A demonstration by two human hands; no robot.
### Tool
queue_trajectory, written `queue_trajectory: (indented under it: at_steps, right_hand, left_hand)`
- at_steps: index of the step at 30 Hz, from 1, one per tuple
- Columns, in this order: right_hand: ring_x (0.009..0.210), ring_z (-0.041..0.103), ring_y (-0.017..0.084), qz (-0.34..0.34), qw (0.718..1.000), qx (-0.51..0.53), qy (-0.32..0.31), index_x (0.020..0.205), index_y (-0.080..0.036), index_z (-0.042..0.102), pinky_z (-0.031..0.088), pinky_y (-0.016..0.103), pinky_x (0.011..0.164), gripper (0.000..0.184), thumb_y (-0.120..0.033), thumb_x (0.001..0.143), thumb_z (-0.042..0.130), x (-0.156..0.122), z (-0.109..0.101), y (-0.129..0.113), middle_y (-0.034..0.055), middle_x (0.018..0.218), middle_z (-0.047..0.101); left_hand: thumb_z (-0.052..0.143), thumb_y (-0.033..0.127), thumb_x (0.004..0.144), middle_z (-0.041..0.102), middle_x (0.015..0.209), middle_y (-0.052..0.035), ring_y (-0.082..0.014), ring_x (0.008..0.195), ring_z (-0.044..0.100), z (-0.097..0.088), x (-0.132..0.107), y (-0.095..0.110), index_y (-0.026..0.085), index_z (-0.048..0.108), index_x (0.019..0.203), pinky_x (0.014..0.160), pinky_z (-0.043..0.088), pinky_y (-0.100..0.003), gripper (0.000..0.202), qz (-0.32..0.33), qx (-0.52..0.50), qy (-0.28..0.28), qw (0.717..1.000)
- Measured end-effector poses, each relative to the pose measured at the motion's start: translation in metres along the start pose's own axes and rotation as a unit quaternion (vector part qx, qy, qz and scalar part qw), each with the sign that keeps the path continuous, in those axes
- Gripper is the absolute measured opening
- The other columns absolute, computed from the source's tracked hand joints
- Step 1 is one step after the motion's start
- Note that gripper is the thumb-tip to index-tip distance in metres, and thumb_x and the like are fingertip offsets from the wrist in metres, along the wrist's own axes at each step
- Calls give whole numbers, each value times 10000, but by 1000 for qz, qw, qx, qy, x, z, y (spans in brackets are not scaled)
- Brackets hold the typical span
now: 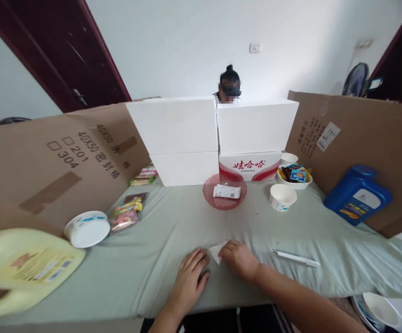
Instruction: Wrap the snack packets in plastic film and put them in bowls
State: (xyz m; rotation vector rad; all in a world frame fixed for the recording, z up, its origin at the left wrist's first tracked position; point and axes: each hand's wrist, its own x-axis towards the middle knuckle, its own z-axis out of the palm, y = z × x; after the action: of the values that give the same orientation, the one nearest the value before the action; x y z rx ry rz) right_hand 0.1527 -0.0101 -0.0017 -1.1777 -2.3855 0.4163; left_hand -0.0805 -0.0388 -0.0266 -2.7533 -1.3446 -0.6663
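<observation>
- Currently, from my end, the left forearm comes up from the bottom middle of the frame, and the right forearm slants in from the lower right corner.
- I see the left hand palm down in the lower middle, open, its fingers side by side and the thumb spread, on the cloth-covered desk.
- Just beside it, I have the right hand with its fingers bent, pinching a crumpled white scrap. The scrap lies between the two hands; I can't tell whether it is paper or tissue.
- Above the hands, at the centre of my view, a pink bowl holds white packets.
- Right of the right hand lies a white pen; higher up stands a paper tub.
- White boxes stacked across the upper middle block my view, with a person's head over the top.
- A blue bottle is at right, a yellow jug at lower left.
</observation>
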Motion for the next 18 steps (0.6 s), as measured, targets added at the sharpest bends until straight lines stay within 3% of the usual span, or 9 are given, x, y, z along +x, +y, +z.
queue_trajectory:
  at_steps: [2, 4, 7, 10, 12, 14, 18]
  right_hand:
    - [773, 640, 140, 61, 997, -14, 46, 962, -218, 691, 490, 239, 720, 223, -197, 914, 474, 3, -29, 22, 11, 844, 712]
    - [730, 632, 149, 130, 986, -40, 101, 1010, -197, 680, 486, 251, 664, 327, -225, 953, 360, 4, -73, 54, 28, 849, 708]
    - [952, 607, 223, 219, 954, -101, 178, 1153, -144, 626, 482, 353, 804, 407, -255, 971, 279, 4, -152, 108, 129, 1082, 663]
    - [1145, 517, 279, 264, 936, -144, 184, 1123, -128, 637, 408, 425, 957, 326, -273, 954, 399, 6, -207, 151, 171, 1167, 605]
    - [1078, 558, 255, 285, 937, -145, 141, 1025, -133, 659, 434, 419, 937, 222, -278, 914, 533, 11, -219, 170, 138, 1076, 630]
    - [969, 603, 203, 301, 940, -129, 96, 1050, -145, 630, 497, 399, 862, 234, -317, 892, 604, 18, -216, 183, 88, 1054, 632]
    - [956, 615, 199, 302, 945, -91, 88, 1142, -133, 598, 534, 352, 782, 326, -382, 962, 488, 26, -192, 196, 44, 1131, 604]
  left_hand:
    - [528, 259, 899, 599, 1312, -68, -267, 1241, 530, 1, -2, -3, 233, 615, 1192, 989, 494, -470, 306, 11, 9, 10, 1000]
    - [530, 263, 898, 603, 1308, -60, -256, 1234, 536, 5, -3, -5, 241, 620, 1183, 980, 500, -450, 300, 19, 16, 24, 999]
    - [544, 272, 886, 615, 1290, -56, -251, 1216, 549, 12, -5, -7, 242, 631, 1149, 953, 515, -431, 278, 23, 27, 47, 998]
    - [554, 274, 879, 619, 1280, -56, -252, 1201, 556, 17, -5, -8, 240, 623, 1152, 944, 519, -433, 284, 22, 33, 55, 998]
    - [553, 268, 880, 618, 1281, -56, -253, 1202, 554, 17, -4, -7, 238, 616, 1161, 951, 514, -440, 289, 18, 30, 53, 998]
    - [544, 255, 883, 615, 1283, -56, -255, 1207, 549, 14, -3, -5, 239, 610, 1164, 961, 506, -452, 289, 9, 22, 47, 999]
    - [533, 221, 877, 593, 1307, -70, -258, 1247, 511, 2, -4, 9, 230, 596, 1188, 1020, 456, -481, 317, -28, -15, 13, 999]
